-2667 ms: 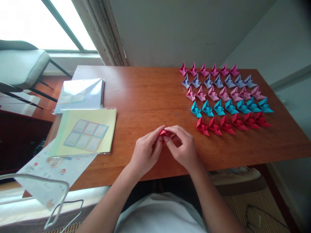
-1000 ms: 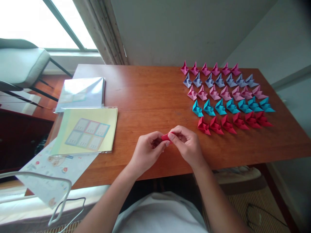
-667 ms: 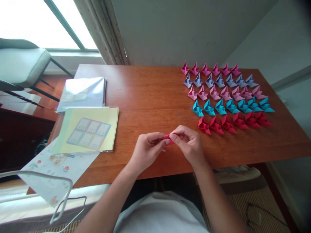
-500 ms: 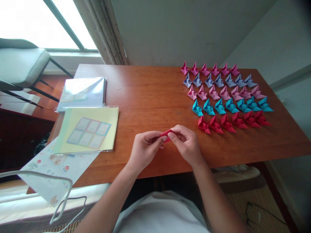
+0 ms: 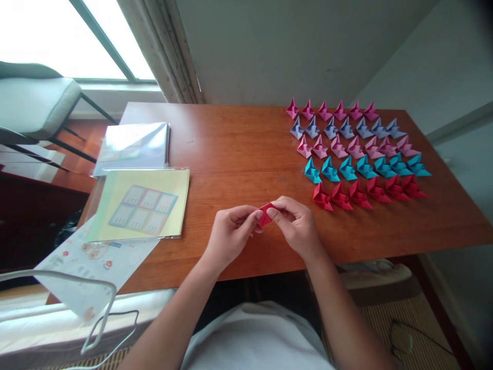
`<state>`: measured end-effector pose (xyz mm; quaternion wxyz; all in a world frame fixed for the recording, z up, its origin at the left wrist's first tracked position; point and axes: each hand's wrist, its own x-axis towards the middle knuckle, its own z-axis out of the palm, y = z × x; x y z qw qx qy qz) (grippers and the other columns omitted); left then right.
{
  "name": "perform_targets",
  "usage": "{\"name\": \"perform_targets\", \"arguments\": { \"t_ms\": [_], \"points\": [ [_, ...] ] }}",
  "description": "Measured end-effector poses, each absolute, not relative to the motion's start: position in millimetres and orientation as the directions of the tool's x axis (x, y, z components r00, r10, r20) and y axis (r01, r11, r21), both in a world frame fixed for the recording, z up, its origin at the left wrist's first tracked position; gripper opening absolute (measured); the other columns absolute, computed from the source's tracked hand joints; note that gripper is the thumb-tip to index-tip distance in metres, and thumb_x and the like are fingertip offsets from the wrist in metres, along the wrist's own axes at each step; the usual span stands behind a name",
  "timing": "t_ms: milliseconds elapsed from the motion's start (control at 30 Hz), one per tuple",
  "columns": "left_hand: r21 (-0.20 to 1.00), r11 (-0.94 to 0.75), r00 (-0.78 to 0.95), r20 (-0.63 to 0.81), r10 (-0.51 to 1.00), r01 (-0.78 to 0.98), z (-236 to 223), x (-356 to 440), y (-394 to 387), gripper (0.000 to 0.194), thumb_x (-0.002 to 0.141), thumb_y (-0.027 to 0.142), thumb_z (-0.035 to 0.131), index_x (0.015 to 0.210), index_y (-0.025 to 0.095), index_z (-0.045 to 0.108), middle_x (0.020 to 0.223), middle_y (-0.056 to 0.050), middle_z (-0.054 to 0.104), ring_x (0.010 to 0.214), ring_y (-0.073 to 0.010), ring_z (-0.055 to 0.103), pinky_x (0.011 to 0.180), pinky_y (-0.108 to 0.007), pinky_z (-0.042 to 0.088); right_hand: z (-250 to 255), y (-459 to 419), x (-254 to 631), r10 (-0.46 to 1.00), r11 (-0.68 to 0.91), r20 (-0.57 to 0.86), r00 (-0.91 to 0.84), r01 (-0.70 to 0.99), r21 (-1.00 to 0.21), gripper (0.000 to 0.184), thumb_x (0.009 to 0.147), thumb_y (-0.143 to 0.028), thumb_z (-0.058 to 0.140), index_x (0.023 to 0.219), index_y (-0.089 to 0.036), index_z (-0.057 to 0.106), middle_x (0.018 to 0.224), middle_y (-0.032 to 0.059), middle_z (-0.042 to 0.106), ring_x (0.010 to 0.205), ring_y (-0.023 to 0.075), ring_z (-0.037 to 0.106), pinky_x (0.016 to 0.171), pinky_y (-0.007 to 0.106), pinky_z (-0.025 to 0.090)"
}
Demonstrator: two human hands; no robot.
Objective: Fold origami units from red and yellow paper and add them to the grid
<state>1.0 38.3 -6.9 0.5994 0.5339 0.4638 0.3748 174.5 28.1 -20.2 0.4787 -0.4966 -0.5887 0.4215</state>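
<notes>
A small folded piece of red paper (image 5: pixel 265 215) is pinched between my two hands, above the near part of the wooden table (image 5: pixel 231 164). My left hand (image 5: pixel 234 231) grips its left side between thumb and fingers. On its right side, the thumb and fingers of my right hand (image 5: pixel 296 225) press it. My fingers hide part of its folds. Just beyond my right hand stands a row of red origami boats (image 5: pixel 359 196). Behind it are rows of turquoise boats (image 5: pixel 347 168), pink boats (image 5: pixel 339 147), lavender boats (image 5: pixel 331 128) and magenta boats (image 5: pixel 324 110).
At the left lie a yellow pad in a clear sleeve (image 5: pixel 146 205), a shiny wrapped pack (image 5: pixel 131 144) and a printed sheet (image 5: pixel 115 262) overhanging the table edge. A white bent tube (image 5: pixel 77 277) crosses the lower left. A chair (image 5: pixel 42 103) stands by the window.
The red paper has been tilted so that more of its flat face shows between my thumbs. Both hands keep their pinch and have barely moved.
</notes>
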Motion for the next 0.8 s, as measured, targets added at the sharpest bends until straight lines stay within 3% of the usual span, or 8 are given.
{"name": "perform_targets", "arguments": {
  "t_ms": [433,667,800],
  "points": [
    [0.980,0.199,0.309,-0.180,0.934,-0.029,-12.4,4.5,37.8,0.022,0.076,0.034,0.082,0.083,0.015,0.073,0.073,-0.003,0.070,0.066,-0.0143,0.062,0.062,-0.023,0.049,-23.7,26.7,173.2,0.998,0.055,0.053,-0.019,0.075,-0.996,0.015,0.092,-0.036,0.066,0.089,-0.022,0.071,0.082,0.0012,0.067,0.073,0.0160,0.062,0.066,0.028,0.050],
    [0.978,0.072,0.267,-0.124,0.956,0.194,-15.1,6.8,36.3,0.018,0.085,0.033,0.070,0.079,0.016,0.070,0.065,-0.001,0.063,0.059,-0.0120,0.053,0.055,-0.022,0.042,-21.6,27.3,174.1,0.995,0.096,0.083,-0.062,0.267,-0.959,0.018,0.095,-0.035,0.063,0.088,-0.021,0.072,0.080,0.0027,0.066,0.072,0.0167,0.061,0.063,0.028,0.048],
    [0.969,0.006,0.338,-0.093,0.936,0.249,-11.9,7.1,36.8,0.019,0.087,0.033,0.066,0.077,0.016,0.068,0.063,0.001,0.057,0.058,-0.0110,0.047,0.052,-0.021,0.038,-20.7,26.7,175.4,0.996,0.083,0.076,-0.041,0.235,-0.968,0.017,0.093,-0.032,0.064,0.083,-0.021,0.072,0.074,0.0007,0.063,0.068,0.0155,0.059,0.060,0.028,0.044]
  ]
}}
